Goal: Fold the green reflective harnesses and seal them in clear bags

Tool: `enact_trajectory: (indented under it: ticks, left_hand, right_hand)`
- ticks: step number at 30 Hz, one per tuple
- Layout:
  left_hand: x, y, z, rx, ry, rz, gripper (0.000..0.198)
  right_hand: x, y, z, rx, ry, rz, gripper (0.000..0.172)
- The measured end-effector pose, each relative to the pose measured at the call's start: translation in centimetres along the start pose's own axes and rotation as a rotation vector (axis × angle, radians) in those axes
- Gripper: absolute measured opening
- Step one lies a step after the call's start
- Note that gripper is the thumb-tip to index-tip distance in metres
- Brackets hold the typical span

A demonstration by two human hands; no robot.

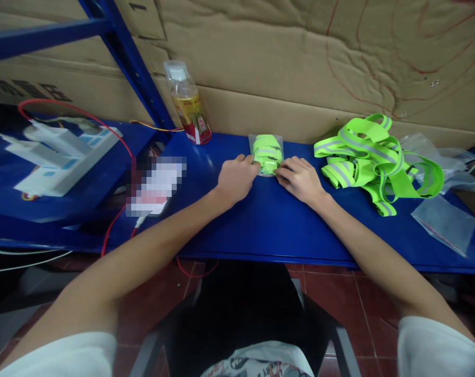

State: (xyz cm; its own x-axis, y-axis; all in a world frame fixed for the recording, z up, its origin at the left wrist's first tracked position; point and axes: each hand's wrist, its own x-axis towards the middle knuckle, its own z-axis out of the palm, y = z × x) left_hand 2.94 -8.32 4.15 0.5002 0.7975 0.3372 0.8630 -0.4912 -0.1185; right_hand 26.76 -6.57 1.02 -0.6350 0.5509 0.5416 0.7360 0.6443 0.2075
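A small clear plastic bag [252,142] lies on the blue tabletop with a folded neon-yellow reflective strap [267,152] inside it. My left hand [238,179] is closed at the near left corner of the bag, fingertips pinching its edge. Opposite it, the curled fingers of my right hand [300,179] pinch the near right corner. The fingertips partly cover the bag's near edge. To the right of my right hand sits a loose heap of neon-yellow reflective straps [373,157] with grey stripes.
Clear plastic bags [445,222] lie at the right. A capped bottle [190,107] stands at the back, against cardboard [253,68]. On the left are a white power strip [70,165] with chargers, a red cable and a blurred-out device [156,186]. A blue shelf post [137,73] rises behind.
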Motion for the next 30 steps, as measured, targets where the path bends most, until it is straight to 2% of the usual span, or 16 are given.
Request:
enact_trajectory:
  ticks: [4,10,17,22,24,27,30]
  left_hand:
    - [-0.3,0.6,-0.4,0.003,0.008,-0.001,0.026]
    - [0.0,0.7,-0.4,-0.001,-0.079,-0.036,0.029]
    - [0.2,0.4,-0.4,0.011,-0.077,-0.056,0.032]
    - [0.5,0.1,-0.3,0.025,-0.124,-0.038,0.032]
    - [0.4,-0.1,-0.1,0.008,-0.101,-0.041,0.032]
    - [0.1,-0.3,0.4,-0.005,0.012,-0.039,0.034]
    - [0.0,-0.3,0.7,-0.020,0.124,0.042,0.039]
  right_hand:
    - [0.0,0.0,0.0,0.001,-0.011,-0.009,0.029]
    - [0.2,-0.4,-0.2,0.063,-0.024,0.013,0.032]
    - [0.0,0.3,-0.9,0.050,-0.070,0.083,0.021]
    - [-0.2,0.7,-1.2,0.059,-0.133,0.065,0.023]
    - [-0.2,0.7,-1.1,0.057,-0.143,0.061,0.024]
    - [-0.3,0.6,-0.8,0.076,-0.151,0.063,0.025]
    - [-0.2,0.4,-0.5,0.100,-0.127,0.079,0.027]
